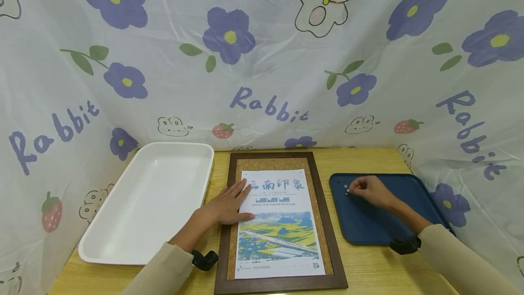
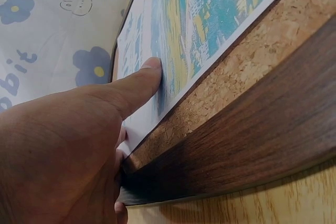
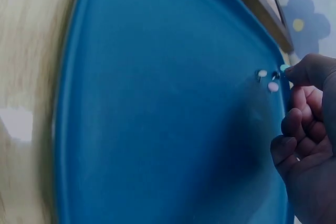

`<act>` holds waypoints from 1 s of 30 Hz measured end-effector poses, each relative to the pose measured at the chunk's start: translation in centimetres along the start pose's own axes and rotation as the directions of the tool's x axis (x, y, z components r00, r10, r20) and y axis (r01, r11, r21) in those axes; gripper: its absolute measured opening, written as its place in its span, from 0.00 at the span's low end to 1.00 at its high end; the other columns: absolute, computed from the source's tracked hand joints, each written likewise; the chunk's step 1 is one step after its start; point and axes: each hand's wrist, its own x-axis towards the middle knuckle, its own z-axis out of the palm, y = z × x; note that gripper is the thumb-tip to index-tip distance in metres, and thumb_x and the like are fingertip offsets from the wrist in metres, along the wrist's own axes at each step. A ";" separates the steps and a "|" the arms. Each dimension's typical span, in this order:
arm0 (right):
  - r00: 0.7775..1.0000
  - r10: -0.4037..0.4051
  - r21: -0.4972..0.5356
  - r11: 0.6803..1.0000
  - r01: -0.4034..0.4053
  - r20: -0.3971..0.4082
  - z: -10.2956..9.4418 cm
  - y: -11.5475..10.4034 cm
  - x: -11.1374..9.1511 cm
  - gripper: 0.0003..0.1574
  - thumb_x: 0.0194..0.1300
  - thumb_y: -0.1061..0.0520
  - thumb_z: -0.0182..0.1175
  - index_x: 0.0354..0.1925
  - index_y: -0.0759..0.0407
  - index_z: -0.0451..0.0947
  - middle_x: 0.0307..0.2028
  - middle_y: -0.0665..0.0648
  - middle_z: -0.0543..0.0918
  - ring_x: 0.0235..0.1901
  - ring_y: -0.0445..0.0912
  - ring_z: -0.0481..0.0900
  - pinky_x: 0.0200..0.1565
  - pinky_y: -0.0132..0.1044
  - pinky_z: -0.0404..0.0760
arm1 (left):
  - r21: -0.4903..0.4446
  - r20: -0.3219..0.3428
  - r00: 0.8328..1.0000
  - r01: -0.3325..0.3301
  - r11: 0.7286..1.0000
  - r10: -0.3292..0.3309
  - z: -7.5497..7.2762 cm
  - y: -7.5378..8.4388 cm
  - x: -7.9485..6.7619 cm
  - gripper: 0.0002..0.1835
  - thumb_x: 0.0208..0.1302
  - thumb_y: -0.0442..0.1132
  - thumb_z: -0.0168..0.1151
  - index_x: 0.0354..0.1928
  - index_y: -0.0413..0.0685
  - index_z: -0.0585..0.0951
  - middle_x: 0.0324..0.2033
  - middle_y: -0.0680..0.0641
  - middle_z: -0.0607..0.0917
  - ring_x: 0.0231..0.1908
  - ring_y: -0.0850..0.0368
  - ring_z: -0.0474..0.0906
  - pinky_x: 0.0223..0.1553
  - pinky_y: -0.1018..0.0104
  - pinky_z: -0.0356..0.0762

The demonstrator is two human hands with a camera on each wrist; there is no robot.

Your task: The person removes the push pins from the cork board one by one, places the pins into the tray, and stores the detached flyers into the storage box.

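My left hand (image 1: 230, 203) lies with straight fingers on the left edge of a printed poster (image 1: 282, 236). The poster rests on a cork board (image 1: 270, 164) with a dark brown wooden frame (image 1: 333, 249). In the left wrist view, the thumb (image 2: 144, 77) presses on the printed picture. My right hand (image 1: 370, 190) is over the left part of a blue tray (image 1: 380, 229). Its thumb and fingertips pinch a pale green thumbtack (image 3: 284, 68). Close by on the tray lie a white thumbtack (image 3: 262, 73) and a pink thumbtack (image 3: 273, 86).
A large white tray (image 1: 151, 204) stands on the wooden table (image 1: 368, 267) left of the frame. A white curtain (image 1: 262, 72) with purple flowers and rabbits hangs behind and on both sides. Each wrist wears a black band (image 1: 405, 245).
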 end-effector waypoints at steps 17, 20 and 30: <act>0.998 0.052 -0.087 0.995 -0.054 -0.035 -0.3 1.2 -0.1 0.04 0.71 0.63 0.67 0.36 0.62 0.85 0.30 0.53 0.85 0.29 0.42 0.79 0.34 0.33 0.78 | 0.024 0.017 1.000 0.012 1.000 -0.012 0.2 -0.2 0.3 0.52 0.76 0.65 0.57 0.86 0.45 0.46 0.85 0.39 0.40 0.84 0.41 0.36 0.80 0.36 0.43; 0.998 0.043 -0.084 0.995 -0.046 -0.036 -0.3 1.1 -0.2 0.04 0.71 0.63 0.68 0.36 0.63 0.85 0.30 0.53 0.85 0.29 0.41 0.78 0.33 0.33 0.78 | 0.018 0.018 1.000 0.010 1.000 -0.010 -0.4 0.4 -0.1 0.52 0.76 0.65 0.58 0.86 0.42 0.48 0.85 0.37 0.42 0.84 0.39 0.38 0.80 0.35 0.44; 0.998 0.032 -0.099 0.994 -0.037 -0.048 0.0 1.0 -0.4 0.05 0.71 0.64 0.67 0.36 0.63 0.86 0.30 0.54 0.86 0.29 0.41 0.79 0.33 0.33 0.78 | 0.036 0.024 0.999 0.030 0.999 -0.031 -1.1 1.4 -0.8 0.52 0.76 0.65 0.58 0.85 0.41 0.50 0.85 0.36 0.44 0.84 0.39 0.40 0.80 0.36 0.44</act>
